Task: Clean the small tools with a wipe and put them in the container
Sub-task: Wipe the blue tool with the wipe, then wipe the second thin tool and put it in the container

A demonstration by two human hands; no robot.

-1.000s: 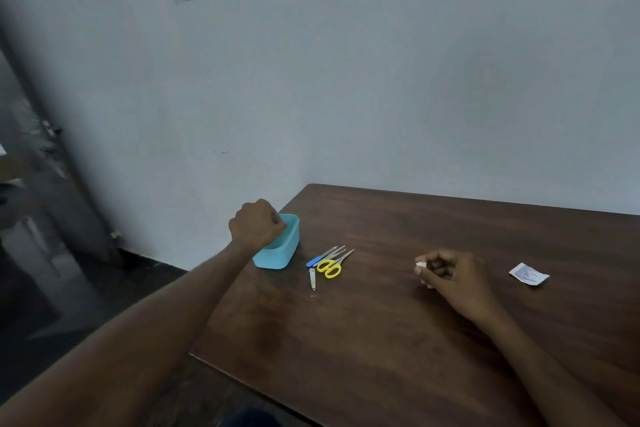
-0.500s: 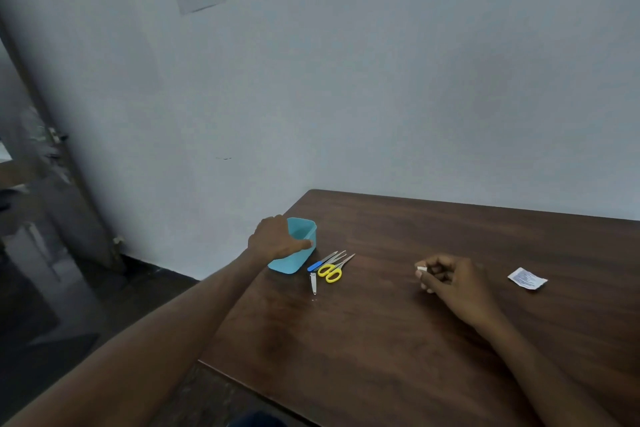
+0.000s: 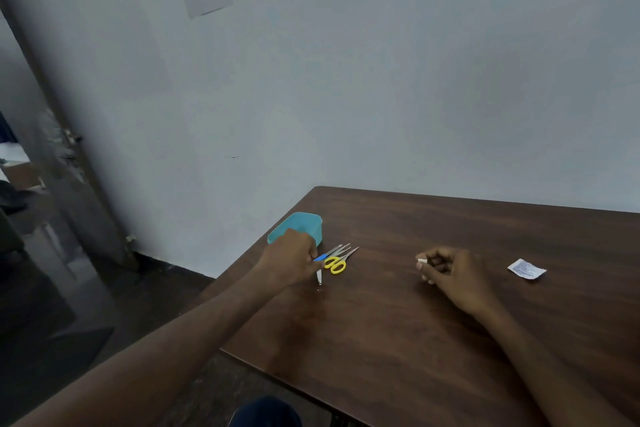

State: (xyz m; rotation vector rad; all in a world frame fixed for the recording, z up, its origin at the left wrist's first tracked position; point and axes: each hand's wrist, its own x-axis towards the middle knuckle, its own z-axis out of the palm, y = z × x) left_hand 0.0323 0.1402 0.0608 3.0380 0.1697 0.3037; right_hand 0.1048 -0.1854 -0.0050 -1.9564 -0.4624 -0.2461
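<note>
Dark wooden surface [image 3: 433,322], against a pale wall.

1 turquoise container [image 3: 304,224], open-topped, near the surface's far left corner.

1 pair of yellow-handled scissors [image 3: 337,262], 1 blue-handled tool [image 3: 325,255] and 1 small silver tool [image 3: 319,277], grouped just right of the container.

Left hand [image 3: 289,262]: over the tools' near ends, fingers curled down at them; whether they grip anything cannot be told.

Right hand [image 3: 453,274]: well right of the tools, fingers closed on a small white wipe [image 3: 421,261].

1 torn white sachet [image 3: 526,269], far right.
</note>
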